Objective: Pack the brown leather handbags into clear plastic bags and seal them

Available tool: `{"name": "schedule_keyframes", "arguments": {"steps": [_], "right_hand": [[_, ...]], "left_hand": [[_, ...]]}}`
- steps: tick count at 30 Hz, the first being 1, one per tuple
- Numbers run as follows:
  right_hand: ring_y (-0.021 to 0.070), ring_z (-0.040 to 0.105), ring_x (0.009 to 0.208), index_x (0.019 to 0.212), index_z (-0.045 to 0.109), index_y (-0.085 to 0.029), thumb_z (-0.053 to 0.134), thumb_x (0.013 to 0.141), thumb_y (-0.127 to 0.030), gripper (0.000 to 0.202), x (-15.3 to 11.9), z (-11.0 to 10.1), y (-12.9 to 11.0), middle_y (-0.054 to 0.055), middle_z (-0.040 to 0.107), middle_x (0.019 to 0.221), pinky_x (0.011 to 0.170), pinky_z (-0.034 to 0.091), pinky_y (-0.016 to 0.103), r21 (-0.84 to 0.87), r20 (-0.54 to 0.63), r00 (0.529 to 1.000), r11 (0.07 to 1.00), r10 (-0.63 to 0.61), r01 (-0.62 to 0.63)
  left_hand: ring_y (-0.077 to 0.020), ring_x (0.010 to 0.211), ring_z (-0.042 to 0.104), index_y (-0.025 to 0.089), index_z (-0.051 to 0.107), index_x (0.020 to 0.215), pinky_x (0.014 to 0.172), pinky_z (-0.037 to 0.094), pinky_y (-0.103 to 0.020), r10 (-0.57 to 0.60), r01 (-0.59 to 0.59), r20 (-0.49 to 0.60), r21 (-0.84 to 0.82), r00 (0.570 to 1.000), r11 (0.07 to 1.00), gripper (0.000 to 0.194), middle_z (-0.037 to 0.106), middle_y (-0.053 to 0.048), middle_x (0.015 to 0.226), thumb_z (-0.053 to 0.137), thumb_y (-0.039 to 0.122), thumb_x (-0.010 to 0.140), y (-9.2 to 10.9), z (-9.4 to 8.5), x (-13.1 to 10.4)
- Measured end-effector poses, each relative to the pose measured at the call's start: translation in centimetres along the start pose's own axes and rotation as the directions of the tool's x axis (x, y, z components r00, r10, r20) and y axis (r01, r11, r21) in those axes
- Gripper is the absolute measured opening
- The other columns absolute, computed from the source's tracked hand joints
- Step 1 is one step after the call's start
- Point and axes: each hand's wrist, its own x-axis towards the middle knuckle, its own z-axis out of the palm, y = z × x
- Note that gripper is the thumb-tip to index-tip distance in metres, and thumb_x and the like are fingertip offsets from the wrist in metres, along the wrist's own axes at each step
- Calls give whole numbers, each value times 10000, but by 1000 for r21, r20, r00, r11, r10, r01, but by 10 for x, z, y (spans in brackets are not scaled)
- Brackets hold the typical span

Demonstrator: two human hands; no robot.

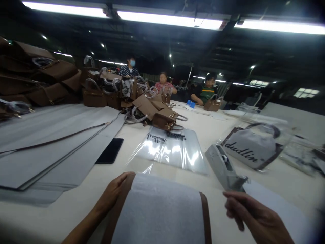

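At the near edge of the table lies a brown handbag (pixel 206 217) with a sheet of white tissue paper (pixel 167 210) over its middle. My left hand (pixel 114 191) grips the bag's left side near the top corner, thumb hidden. To the right of the bag, my right hand (pixel 251 213) is raised with its fingers curled and pinched; whatever is in them is too small to make out. Just beyond those fingertips stands a grey tape dispenser (pixel 220 166). Clear plastic bags (pixel 175 152) with black lettering lie flat ahead of the handbag.
Large grey-white sheets (pixel 58 135) and a brown strap (pixel 63 137) cover the left side, beside a black phone (pixel 110 150). Brown handbags (pixel 162 120) are heaped behind. A bagged handbag (pixel 246 145) lies right of the dispenser. Several people (pixel 162 83) are across the table.
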Motion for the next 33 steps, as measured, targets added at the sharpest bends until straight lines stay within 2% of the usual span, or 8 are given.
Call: {"name": "schedule_keyframes", "arguments": {"steps": [4, 9, 12, 17, 21, 25, 29, 33], "right_hand": [[163, 581, 576, 897, 625, -171, 552, 759, -504, 368, 24, -2, 34, 47, 620, 690, 483, 501, 245, 32, 2, 969, 968, 249, -249], [185, 601, 869, 940, 617, -182, 442, 863, -392, 285, 81, 59, 47, 74, 633, 949, 784, 504, 314, -85, 253, 957, 983, -139, 165], [198, 442, 1167, 1185, 522, -192, 384, 897, -333, 349, 115, 103, 43, 86, 494, 1251, 976, 387, 379, -129, 476, 785, 851, -397, 509], [254, 265, 1281, 1373, 269, -170, 421, 880, -411, 569, 133, 160, 46, 114, 332, 1373, 1023, 288, 483, -181, 711, 505, 566, -490, 804], [248, 316, 1258, 1344, 331, -150, 414, 887, -385, 521, 125, 165, 59, 104, 368, 1352, 1000, 347, 445, -271, 653, 537, 497, -534, 824], [247, 404, 1202, 1269, 437, -154, 452, 870, -330, 437, 118, 153, 66, 99, 459, 1286, 979, 378, 420, -328, 601, 579, 490, -551, 808], [263, 463, 1140, 1180, 502, -165, 521, 828, -360, 402, 117, 154, 66, 94, 524, 1220, 930, 413, 423, -322, 534, 621, 542, -573, 776], [211, 514, 1032, 975, 563, -192, 483, 858, -224, 146, 117, 164, 57, 51, 587, 1087, 843, 447, 348, -303, 462, 676, 614, -575, 729]], "left_hand": [[-247, 900, 579, 248, 602, 1056, 740, 494, -312, 169, -123, -137, 291, 976, 949, 409, 604, -55, 1064, 596, 469, 711, -18, -18, 22], [-248, 1190, 420, 291, 582, 1129, 1026, 324, -360, 417, -439, 148, 409, 897, 800, 381, 484, -34, 1281, 569, 379, 758, -14, -35, 48], [-226, 1221, 396, 280, 575, 1142, 1048, 286, -354, 352, -433, 278, 334, 894, 837, 345, 463, -27, 1308, 456, 367, 831, -3, -36, 67], [-261, 1233, 378, 252, 512, 1209, 1037, 268, -429, 212, -321, 289, 409, 934, 855, 488, 468, -75, 1304, 505, 492, 783, 8, -6, 120], [-432, 1265, 233, 230, 550, 1145, 996, 102, -629, 185, -283, 242, 479, 953, 831, 789, 410, -157, 1332, 803, 435, 426, 0, 30, 154], [-378, 1101, 445, 201, 635, 791, 972, 194, -578, 203, -261, 170, 484, 964, 835, 204, 603, -125, 1033, 680, 295, 616, -7, 41, 152], [-248, 805, 560, 195, 573, 598, 848, 379, -413, 206, -206, 43, 403, 978, 892, 81, 601, -49, 721, 587, 238, 665, -2, 22, 141], [-186, 654, 577, 183, 553, 707, 649, 461, -312, 137, -98, -208, 186, 969, 978, 183, 580, -17, 662, 526, 364, 720, 3, -19, 143]]}}
